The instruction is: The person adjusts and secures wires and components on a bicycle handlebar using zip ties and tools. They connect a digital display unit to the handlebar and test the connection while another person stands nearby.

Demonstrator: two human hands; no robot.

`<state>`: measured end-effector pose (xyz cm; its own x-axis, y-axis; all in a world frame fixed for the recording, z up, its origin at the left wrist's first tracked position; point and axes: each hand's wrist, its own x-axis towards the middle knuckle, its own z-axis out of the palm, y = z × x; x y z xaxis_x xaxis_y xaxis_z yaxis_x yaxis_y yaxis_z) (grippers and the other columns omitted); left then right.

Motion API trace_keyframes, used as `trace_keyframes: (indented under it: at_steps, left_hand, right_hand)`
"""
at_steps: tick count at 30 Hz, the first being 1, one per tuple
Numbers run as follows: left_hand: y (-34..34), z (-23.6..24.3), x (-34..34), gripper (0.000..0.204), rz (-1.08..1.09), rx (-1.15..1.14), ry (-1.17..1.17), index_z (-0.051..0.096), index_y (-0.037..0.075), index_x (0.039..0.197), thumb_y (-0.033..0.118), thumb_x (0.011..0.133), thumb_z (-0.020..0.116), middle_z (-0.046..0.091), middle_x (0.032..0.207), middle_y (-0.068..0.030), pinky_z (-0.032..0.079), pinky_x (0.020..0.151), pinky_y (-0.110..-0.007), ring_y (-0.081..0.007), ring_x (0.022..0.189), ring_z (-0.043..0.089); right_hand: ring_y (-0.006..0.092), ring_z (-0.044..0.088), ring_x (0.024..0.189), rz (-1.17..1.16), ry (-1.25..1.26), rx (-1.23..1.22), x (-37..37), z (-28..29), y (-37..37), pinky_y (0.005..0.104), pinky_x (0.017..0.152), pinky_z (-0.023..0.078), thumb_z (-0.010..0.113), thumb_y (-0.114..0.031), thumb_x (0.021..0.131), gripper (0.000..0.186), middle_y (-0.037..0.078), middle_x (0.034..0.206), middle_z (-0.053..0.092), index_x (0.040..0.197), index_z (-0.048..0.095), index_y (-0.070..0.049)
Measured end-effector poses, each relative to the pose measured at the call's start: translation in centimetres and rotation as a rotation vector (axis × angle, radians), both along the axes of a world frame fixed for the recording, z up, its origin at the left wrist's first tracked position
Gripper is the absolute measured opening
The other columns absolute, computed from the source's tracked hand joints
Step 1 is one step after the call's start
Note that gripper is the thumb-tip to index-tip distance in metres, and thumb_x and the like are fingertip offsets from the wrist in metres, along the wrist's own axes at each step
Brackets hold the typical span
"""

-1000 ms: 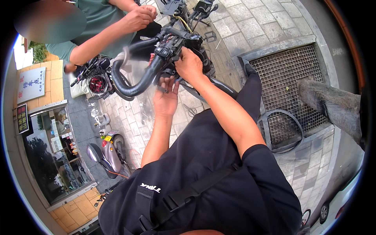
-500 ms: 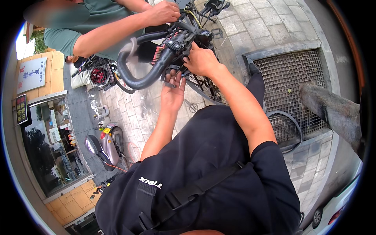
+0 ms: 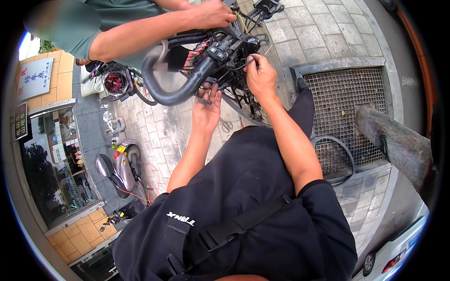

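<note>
Fingers pinched, the right hand (image 3: 262,80) apparently steadies a thin cable (image 3: 240,67); the left hand (image 3: 205,113), half-curled, supports a dark fitting (image 3: 204,101) beside the curved handlebar (image 3: 176,98).

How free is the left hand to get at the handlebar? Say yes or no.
Probably yes: the left hand is close beside the handlebar, with nothing plainly blocking, though a small dark part lies at the fingers.

Black bit (image 3: 203,100) at the left hand (image 3: 206,108), below the handlebar (image 3: 199,77): too tiny to ID tbh. Other person's head (image 3: 63,22), left of the handlebar: blurred.
</note>
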<state>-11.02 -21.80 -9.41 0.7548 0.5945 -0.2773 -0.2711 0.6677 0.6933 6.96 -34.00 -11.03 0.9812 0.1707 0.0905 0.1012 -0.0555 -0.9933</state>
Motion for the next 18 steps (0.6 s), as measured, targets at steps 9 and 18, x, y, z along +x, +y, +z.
trace_keyframes:
  at_steps: [9,18]
  left_hand:
    - [0.7,2.4,1.8,0.015,0.028,0.021,0.016,0.072,0.016,0.107,0.008,0.100,0.063,0.067,0.128,0.0002,0.043,0.119,-0.050,-0.0363,0.139,0.052]
    - [1.0,5.3,3.1,0.044,0.028,0.058,0.031,0.060,0.006,0.135,0.024,0.096,0.071,0.066,0.132,-0.0129,0.048,0.113,-0.052,-0.0368,0.128,0.061]
  right_hand:
    - [0.0203,0.072,0.069,0.004,0.125,0.196,-1.5,1.1,-2.2,0.0345,0.066,0.056,0.063,-0.017,0.103,0.019,0.013,0.083,0.071,0.106,0.068,0.001]
    - [0.0152,0.073,0.072,0.036,-0.014,0.036,-1.6,-0.2,-3.1,0.0294,0.065,0.055,0.065,-0.018,0.103,0.020,0.011,0.086,0.072,0.110,0.068,0.000]
